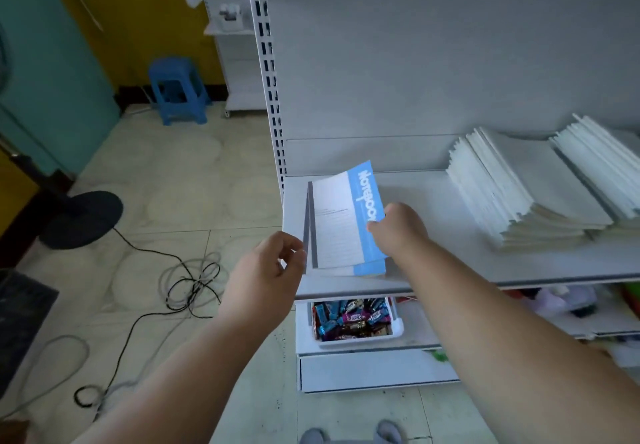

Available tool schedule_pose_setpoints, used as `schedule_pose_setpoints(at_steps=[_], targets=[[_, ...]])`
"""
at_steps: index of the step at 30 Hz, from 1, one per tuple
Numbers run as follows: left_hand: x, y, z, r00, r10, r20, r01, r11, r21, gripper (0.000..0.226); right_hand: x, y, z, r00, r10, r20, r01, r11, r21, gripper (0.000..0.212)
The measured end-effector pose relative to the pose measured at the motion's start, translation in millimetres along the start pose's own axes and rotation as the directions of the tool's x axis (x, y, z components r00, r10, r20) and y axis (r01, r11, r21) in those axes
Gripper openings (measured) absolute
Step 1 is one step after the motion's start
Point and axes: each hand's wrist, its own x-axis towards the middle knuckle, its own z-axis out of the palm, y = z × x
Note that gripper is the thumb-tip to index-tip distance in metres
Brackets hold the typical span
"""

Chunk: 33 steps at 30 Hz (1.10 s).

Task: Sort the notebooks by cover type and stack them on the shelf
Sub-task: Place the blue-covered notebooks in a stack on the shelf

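A notebook with a blue and white cover (341,221) is tilted over the left end of the white shelf (433,208), above another notebook with a grey spine strip lying flat. My right hand (398,230) grips the blue notebook at its right edge. My left hand (266,272) hovers at the shelf's front left corner, fingers curled beside the notebooks' lower left edge; whether it touches them I cannot tell. Two tall stacks of white-covered notebooks, a nearer stack (519,187) and another stack (602,163), lie on the right part of the shelf.
Under the shelf sits a white bin of wrapped sweets (353,320). Left of the shelf unit the tiled floor holds tangled black cables (187,284), a fan base (81,218) and a blue plastic stool (178,90). My feet (349,435) show at the bottom edge.
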Motion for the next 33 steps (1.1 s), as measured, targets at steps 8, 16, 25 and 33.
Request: schedule_pose_setpoints(at_steps=[8, 16, 25, 33], targets=[[19, 16, 13, 0.983, -0.168, 0.068, 0.179, 0.961, -0.211, 0.051, -30, 25, -25, 0.984, -0.129, -0.121, 0.174, 0.837, 0.519, 0.018], [15, 30, 25, 0.965, -0.216, 0.149, 0.261, 0.725, -0.637, 0.012, -55, 21, -38, 0.974, -0.226, -0.026, 0.202, 0.807, 0.555, 0.022], [-20, 68, 60, 0.964, -0.035, 0.265, 0.189, 0.791, -0.582, 0.035, -45, 50, -100, 0.982, 0.037, -0.186, 0.136, 0.545, 0.827, 0.02], [-56, 166, 158, 0.955, 0.146, 0.257, 0.019, 0.838, -0.545, 0.015, -52, 181, -182, 0.941, 0.143, -0.306, 0.198, 0.499, 0.844, 0.022]])
